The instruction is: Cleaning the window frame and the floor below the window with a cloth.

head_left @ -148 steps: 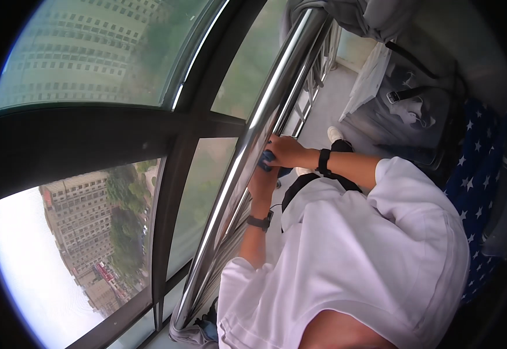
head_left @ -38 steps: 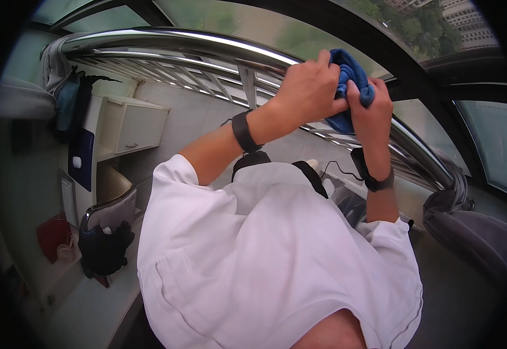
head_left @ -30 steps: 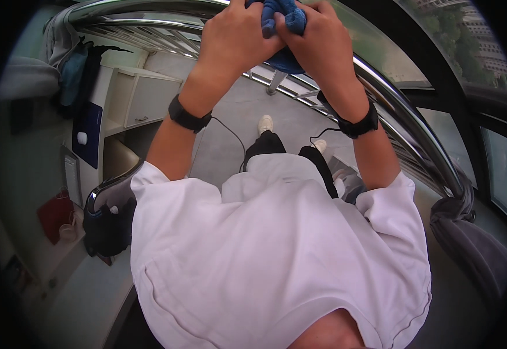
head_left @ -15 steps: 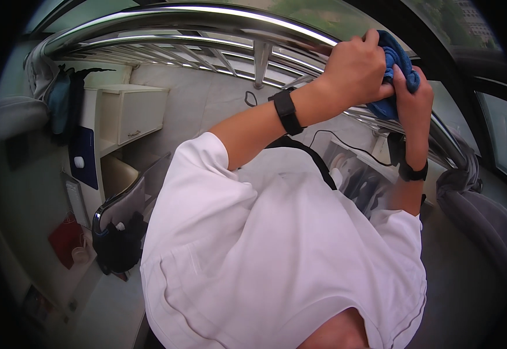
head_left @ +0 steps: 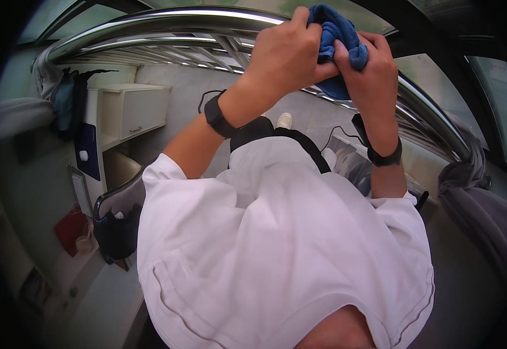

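Note:
A blue cloth [head_left: 334, 29], bunched and folded over, is held between my hands above the shiny metal railing [head_left: 422, 110]. My left hand [head_left: 285, 55] is closed on the left side of the cloth, its thumb pointing toward the other hand. On the cloth's right side, my right hand [head_left: 372, 75] grips it with the thumb pressed into a fold. Part of the cloth is hidden behind the fingers. Dark bands circle both wrists.
Windows [head_left: 439, 81] rise beyond the railing. Grey curtains [head_left: 477, 198] hang at the right. On the left stand a white cabinet [head_left: 143, 113] and a chair [head_left: 117, 203] with a black item on it. An open container [head_left: 352, 163] sits by my right arm.
Both hands have moved left along the railing, carrying the blue cloth, and they still grip it. A pale shoe now shows on the floor below my arms.

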Tool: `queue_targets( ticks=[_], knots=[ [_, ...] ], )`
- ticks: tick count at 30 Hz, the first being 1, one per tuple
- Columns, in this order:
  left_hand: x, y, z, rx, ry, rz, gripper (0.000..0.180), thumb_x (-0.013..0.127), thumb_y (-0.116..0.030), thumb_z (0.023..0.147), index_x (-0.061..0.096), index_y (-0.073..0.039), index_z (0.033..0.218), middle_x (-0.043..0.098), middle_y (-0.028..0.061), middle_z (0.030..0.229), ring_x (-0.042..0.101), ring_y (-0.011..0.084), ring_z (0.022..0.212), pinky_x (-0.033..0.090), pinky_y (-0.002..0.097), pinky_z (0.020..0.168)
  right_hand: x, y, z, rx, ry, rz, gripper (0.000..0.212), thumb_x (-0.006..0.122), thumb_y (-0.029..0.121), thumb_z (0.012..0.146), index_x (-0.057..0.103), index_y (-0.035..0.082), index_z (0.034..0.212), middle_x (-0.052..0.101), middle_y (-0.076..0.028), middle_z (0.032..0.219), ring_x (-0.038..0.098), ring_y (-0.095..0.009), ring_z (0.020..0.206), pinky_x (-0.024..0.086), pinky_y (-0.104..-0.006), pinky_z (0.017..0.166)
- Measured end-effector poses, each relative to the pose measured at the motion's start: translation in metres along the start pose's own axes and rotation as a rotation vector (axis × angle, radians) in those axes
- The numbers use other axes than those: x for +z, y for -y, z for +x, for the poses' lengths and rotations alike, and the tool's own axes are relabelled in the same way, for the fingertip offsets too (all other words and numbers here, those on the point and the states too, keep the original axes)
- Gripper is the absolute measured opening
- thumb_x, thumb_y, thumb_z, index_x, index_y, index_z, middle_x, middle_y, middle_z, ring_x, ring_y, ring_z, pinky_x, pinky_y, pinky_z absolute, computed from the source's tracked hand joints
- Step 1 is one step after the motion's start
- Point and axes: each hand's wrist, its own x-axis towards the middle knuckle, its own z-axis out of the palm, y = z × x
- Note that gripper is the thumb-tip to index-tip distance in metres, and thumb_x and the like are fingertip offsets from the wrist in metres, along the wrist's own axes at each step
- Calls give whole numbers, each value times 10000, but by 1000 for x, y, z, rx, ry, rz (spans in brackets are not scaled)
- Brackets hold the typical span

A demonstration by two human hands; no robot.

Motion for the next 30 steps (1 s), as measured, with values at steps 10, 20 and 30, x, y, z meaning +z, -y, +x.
queue_targets(
  ticks=[10,20,30],
  knots=[
    [10,-22,11,32,1,45,399,744,-380,689,628,-22,820,558,128,837,629,332,620,525,402,560,-14,-25,-1,48,59,124,374,687,359,808,709,38,998,639,-145,964,652,-336,817,525,-380,724],
    [17,-28,4,-8,3,9,366,728,-376,709,641,-34,804,572,117,861,629,328,623,529,390,569,-18,-19,-14,37,-24,7,384,708,350,793,704,56,1041,632,-125,992,664,-318,761,535,-362,684],
    [-10,-11,-5,-51,-14,215,407,726,-395,721,622,-7,786,572,123,853,632,328,625,522,396,544,-3,4,0,-93,42,206,314,702,232,785,671,57,1043,598,-165,964,627,-371,820,515,-428,708]
  ],
)
